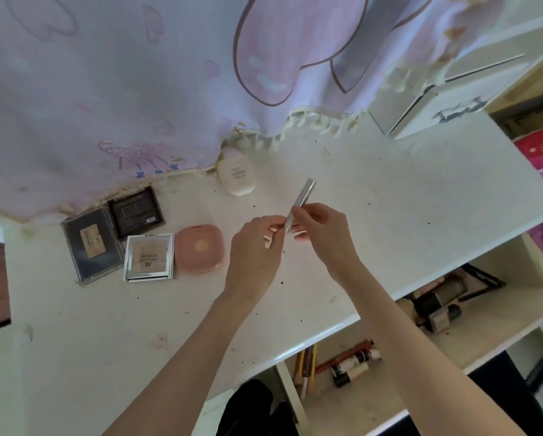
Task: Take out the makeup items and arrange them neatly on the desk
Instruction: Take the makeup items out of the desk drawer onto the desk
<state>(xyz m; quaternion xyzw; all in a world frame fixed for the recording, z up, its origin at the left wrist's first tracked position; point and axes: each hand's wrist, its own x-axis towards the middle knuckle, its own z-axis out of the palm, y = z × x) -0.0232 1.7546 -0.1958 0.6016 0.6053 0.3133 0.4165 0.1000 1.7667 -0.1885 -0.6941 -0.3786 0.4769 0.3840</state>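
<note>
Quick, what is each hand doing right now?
Left hand: pinching the lower end of the slim silver tube.
Right hand: gripping the same tube.

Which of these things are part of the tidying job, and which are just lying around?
Part of the job:
silver tube, held by left hand and right hand
cream bottle
pink compact
silver palette
two dark palettes
makeup in the drawer

Just lying about:
curtain
desk
red fabric

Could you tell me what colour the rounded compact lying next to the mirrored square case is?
The rounded compact is pink with a pale yellow circle at its centre, seen in the head view.
</note>
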